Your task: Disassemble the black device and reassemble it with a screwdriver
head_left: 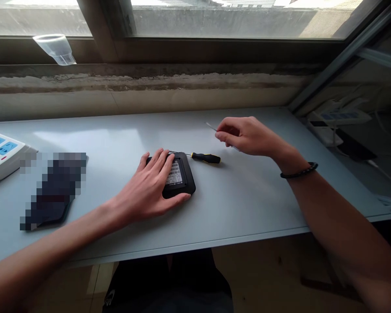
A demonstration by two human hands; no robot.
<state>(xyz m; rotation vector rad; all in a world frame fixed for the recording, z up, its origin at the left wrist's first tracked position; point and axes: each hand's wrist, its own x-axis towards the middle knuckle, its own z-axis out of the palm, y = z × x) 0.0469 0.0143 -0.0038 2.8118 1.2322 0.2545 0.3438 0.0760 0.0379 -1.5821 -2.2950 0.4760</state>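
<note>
My left hand (146, 187) rests over a black rounded device (186, 184), its fingers across the far edge and its thumb along the near edge. A white barcode label (175, 174) shows on the device's top face. My right hand (244, 137) hangs a little above the desk, pinching a thin silvery pick (211, 126) between thumb and fingers. A yellow-and-black screwdriver (206, 158) lies on the desk, its shaft tip touching the device's far side. A dark bracelet (299, 170) circles my right wrist.
A white power strip (1, 152) sits at the desk's left end, beside a pixelated dark flat object (54, 191). Another power strip (339, 115) lies beyond the desk's right end. A clear plastic cup (55, 48) stands at the window (234, 19).
</note>
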